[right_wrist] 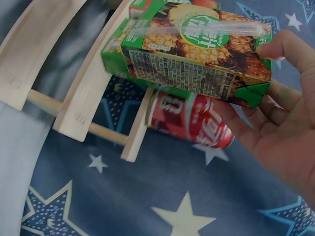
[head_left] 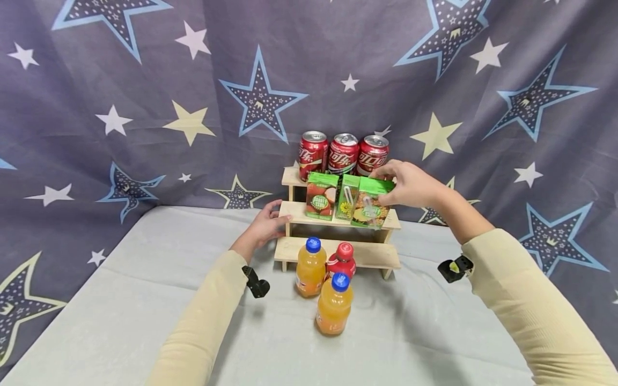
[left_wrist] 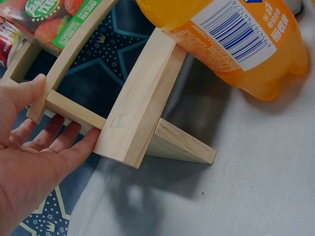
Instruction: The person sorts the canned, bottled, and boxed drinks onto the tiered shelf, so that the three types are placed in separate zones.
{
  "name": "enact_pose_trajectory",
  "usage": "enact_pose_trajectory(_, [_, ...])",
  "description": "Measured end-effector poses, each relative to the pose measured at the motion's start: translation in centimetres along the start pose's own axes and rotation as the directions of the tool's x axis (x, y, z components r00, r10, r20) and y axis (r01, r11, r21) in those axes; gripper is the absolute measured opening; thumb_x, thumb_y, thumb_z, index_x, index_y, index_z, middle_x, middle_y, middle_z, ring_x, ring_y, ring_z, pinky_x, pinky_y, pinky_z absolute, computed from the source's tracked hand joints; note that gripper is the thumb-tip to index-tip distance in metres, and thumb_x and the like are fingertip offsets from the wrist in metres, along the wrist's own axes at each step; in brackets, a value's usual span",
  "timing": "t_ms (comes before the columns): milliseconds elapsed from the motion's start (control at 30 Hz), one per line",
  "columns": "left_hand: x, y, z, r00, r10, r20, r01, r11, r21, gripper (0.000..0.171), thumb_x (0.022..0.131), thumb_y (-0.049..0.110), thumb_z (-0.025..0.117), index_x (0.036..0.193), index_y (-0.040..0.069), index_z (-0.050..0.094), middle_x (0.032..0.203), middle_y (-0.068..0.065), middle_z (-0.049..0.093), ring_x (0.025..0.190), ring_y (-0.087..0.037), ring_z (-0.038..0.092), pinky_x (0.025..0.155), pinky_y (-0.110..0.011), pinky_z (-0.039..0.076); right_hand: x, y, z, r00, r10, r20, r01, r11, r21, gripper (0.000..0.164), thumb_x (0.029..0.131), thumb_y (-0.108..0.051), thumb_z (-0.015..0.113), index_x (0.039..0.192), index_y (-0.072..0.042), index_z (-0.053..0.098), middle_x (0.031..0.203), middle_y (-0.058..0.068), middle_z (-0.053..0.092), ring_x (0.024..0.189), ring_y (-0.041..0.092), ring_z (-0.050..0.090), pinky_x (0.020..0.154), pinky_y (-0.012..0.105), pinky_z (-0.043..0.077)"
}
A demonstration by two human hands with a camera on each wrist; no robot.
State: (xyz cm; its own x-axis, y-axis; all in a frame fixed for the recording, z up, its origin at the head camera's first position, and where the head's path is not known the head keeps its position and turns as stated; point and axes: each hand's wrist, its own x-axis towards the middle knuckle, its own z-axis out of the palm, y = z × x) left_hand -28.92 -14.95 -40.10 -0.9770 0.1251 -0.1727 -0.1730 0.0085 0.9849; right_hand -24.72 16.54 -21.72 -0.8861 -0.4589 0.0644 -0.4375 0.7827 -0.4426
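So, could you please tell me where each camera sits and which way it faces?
Head: worn on the head, facing forward and down at the wooden stand; the left hand, right hand and both sleeves show.
Left wrist: worn there, facing the stand's end and an orange drink bottle; the left hand shows.
Right wrist: worn there, facing the pineapple juice box and a red can; the right hand shows.
Shared by head and right wrist: that hand pinching that box.
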Motion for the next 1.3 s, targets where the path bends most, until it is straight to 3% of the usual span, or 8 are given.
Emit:
enact_pose_trajectory(433, [0.0, -0.1, -0.1, 1.0, -0.008, 0.003, 0.008, 1.0, -0.001, 0.066, 0.094, 0.009, 0.054, 0.149, 0.016, 0.017, 0.143, -0.023, 0.034, 0.128, -0.043, 0.042, 0.101, -0.056, 0.041, -0.5, 3.0, 0.1, 0.995, 0.096, -0.005, -0.096, 0.995, 0.022, 0.054, 0.078, -0.019, 0.072, 0.127, -0.005, 0.056, 0.121, 0.015, 0.054, 0.1, 0.026, 0.052, 0.083, 0.04, 0.047])
enact_pose_trajectory(733, [-0.1, 0.1, 0.0, 1.0, -0.005, 0.005, 0.005, 1.0, -0.021, 0.066, 0.094, 0.008, 0.053, 0.148, 0.016, 0.016, 0.143, -0.023, 0.034, 0.128, -0.042, 0.041, 0.101, -0.057, 0.041, -0.9, 4.0, -0.6, 0.996, 0.089, -0.032, -0.09, 0.996, -0.029, 0.053, 0.077, -0.016, 0.072, 0.125, -0.003, 0.057, 0.115, 0.017, 0.056, 0.098, 0.027, 0.053, 0.082, 0.042, 0.046])
enact_pose_trajectory(967, [0.0, 0.2, 0.0, 1.0, -0.012, 0.002, 0.012, 0.999, -0.03, 0.067, 0.094, 0.006, 0.053, 0.149, 0.015, 0.016, 0.144, -0.023, 0.033, 0.129, -0.042, 0.041, 0.102, -0.057, 0.04, -0.2, 4.7, -0.5, 0.994, 0.112, -0.019, -0.112, 0.994, -0.012, 0.053, 0.078, -0.014, 0.072, 0.126, 0.0, 0.056, 0.119, 0.02, 0.053, 0.103, 0.031, 0.051, 0.088, 0.049, 0.045])
enact_pose_trajectory(1300, [-0.1, 0.2, 0.0, 1.0, -0.007, 0.004, 0.007, 0.999, -0.038, 0.067, 0.094, 0.006, 0.053, 0.149, 0.015, 0.016, 0.144, -0.024, 0.032, 0.129, -0.045, 0.038, 0.102, -0.058, 0.039, 1.2, 5.9, 0.6, 0.991, 0.13, -0.023, -0.13, 0.991, 0.009, 0.053, 0.078, -0.014, 0.071, 0.126, 0.002, 0.054, 0.12, 0.021, 0.049, 0.103, 0.031, 0.047, 0.088, 0.046, 0.044])
